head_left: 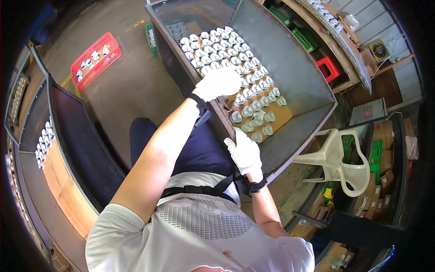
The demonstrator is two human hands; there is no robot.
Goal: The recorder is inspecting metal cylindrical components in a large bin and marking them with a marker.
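The person's left hand point(219, 84), in a white glove, reaches over the left wall of a grey metal bin point(297, 50) and lies above the rows of small round metal pieces point(256, 105) inside; glare washes out its fingers, so I cannot tell whether they are apart, together or clamped on a piece. The right hand point(245, 152), also in a white glove, is nearer the person, at the near end of the same wall, its thumb standing apart from the fingers; I cannot tell whether it grips the rim or only rests by it. The metal pieces stand close together on a brown cardboard sheet point(282, 119), packed densely toward the far end and more loosely toward the near right, where bare cardboard shows. A black band point(257, 185) circles the right wrist, and another dark band point(199, 104) circles the left. On the floor to the far left sits a red crate point(96, 62) with a few pieces in it, and a green crate point(150, 38) stands just beside the bin's far left side. At the left, a second bin point(84, 122) holds cardboard and a cluster of similar pieces. To the right of the bin stands a white plastic chair point(333, 158), with a red stool point(328, 69) farther off.
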